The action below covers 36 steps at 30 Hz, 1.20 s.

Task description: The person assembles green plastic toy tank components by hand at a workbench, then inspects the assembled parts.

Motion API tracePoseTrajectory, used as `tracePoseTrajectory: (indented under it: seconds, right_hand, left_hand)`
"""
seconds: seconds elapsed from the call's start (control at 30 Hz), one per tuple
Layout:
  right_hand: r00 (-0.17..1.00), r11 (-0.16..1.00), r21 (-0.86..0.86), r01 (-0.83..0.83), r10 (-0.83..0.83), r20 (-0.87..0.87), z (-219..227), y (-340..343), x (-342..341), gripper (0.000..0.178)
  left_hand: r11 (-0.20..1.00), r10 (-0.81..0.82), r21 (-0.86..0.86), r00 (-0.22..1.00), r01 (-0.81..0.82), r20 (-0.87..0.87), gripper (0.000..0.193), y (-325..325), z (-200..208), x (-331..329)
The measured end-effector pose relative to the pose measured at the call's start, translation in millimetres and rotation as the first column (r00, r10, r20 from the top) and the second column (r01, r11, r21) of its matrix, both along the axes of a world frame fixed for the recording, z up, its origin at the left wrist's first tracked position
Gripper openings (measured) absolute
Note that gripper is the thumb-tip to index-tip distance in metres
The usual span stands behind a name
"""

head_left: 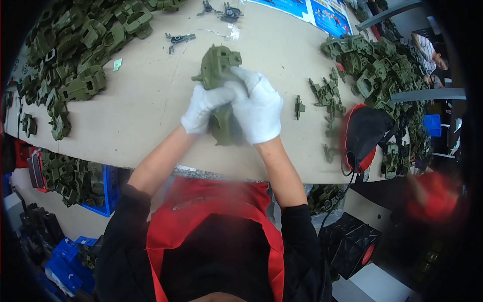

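Note:
Both my hands wear white gloves and are closed around one olive-green plastic toy vehicle body [216, 61] above the middle of the table. My left hand [204, 106] grips its left side, with the thumb lying across it. From the right, my right hand [256, 105] holds it, fingers bent over its upper part. The lower end of the body shows between my wrists; its middle is hidden by the gloves. Right of my right hand lies a small green plastic part [299, 107]. Beyond the body sits a dark grey part with arms [179, 39].
Green vehicle bodies are heaped at the left [83, 83] and right [382, 65] of the table [151, 100]. A black and red bag [367, 133] lies near the right edge. A blue crate [108, 191] of green parts stands below left. Other people are at the right.

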State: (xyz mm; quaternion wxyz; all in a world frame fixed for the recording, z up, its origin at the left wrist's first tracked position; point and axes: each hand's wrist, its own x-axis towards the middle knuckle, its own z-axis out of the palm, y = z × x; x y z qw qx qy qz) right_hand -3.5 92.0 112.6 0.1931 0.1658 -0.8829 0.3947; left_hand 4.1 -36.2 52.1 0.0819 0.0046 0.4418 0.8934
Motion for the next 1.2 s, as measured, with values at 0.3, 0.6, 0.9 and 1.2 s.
tracePoseTrajectory:
  seconds: [0.3,0.6,0.9,1.2]
  right_hand:
    - [0.642,0.759,-0.647,0.071,0.462,0.612,-8,22,32,0.074]
    - [0.687,0.607,-0.756,0.244,0.442,0.576,0,50,9,0.051]
    - [0.900,0.755,0.522,-0.397,0.208,0.384,72,78,22,0.064]
    - [0.694,0.807,-0.473,-0.352,0.565,0.447,24,103,24,0.062]
  left_hand:
    - [0.979,0.151,0.131,0.987,-0.157,0.055,0.056,-22,5,-4]
    - [0.999,-0.016,-0.031,0.997,0.013,-0.082,0.073,-26,0,-9]
    - [0.588,-0.377,-0.808,0.877,-0.023,-0.299,0.088,-12,65,20]
    - [0.508,-0.433,-0.860,0.879,0.056,-0.198,0.094,3,53,32]
